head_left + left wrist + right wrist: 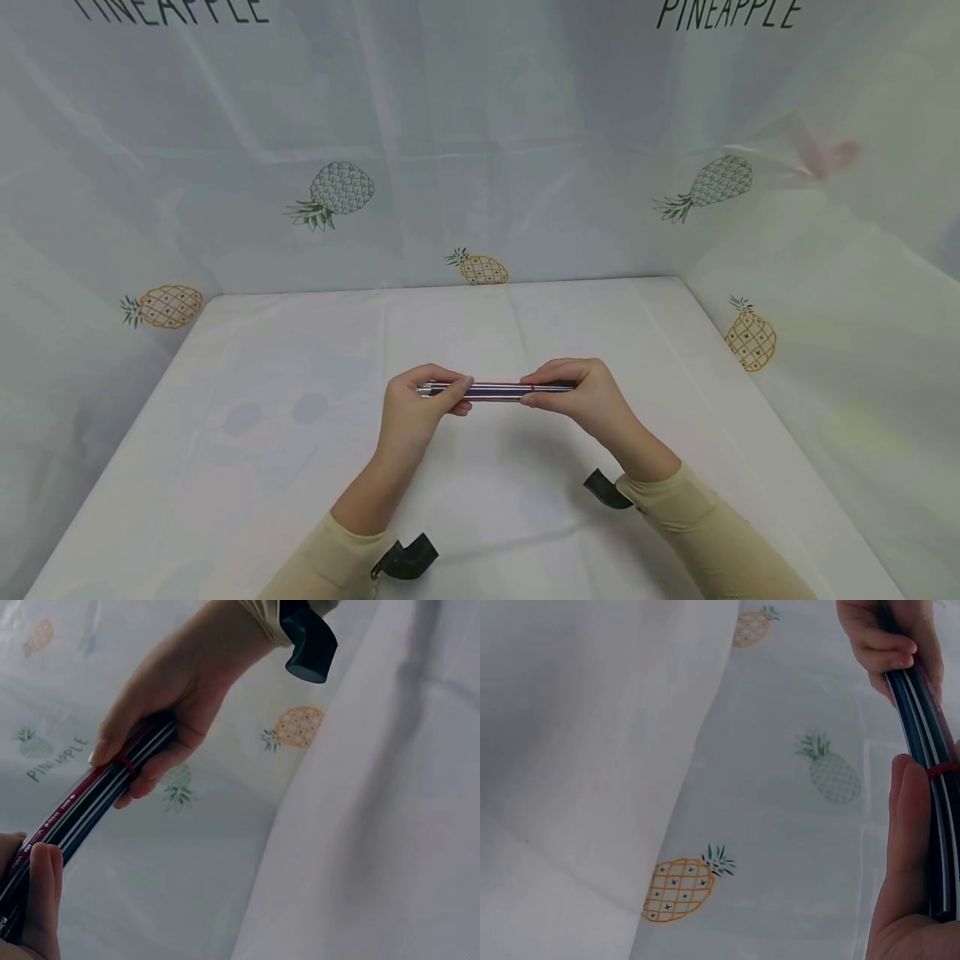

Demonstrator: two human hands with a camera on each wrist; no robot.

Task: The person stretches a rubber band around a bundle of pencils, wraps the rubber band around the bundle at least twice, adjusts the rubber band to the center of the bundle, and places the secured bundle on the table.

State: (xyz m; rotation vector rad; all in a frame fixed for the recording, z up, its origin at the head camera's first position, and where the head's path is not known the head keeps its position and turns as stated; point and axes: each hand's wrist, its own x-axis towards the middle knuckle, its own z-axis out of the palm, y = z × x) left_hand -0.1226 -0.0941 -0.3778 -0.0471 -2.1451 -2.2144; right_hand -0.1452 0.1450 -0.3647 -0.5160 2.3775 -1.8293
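Note:
A bundle of striped pencils (495, 392), dark blue, white and dark red, is held level above the table in the head view. My left hand (420, 408) grips its left end, thumb in front, with short silvery ends showing past the fingers. Near the other end, my right hand (581, 396) pinches the bundle between thumb and fingers. A red band (943, 769) goes round the pencils beside the right fingers. Small pale lettering runs along a red pencil (56, 814) in the left wrist view. The palms hide parts of both ends.
Below the hands lies a white-covered table (300, 517) with faint coloured patches. A pale curtain (480, 100) printed with pineapples rises along its back and sides. Black mounts (408, 557) stick out from both cream sleeves (322, 562).

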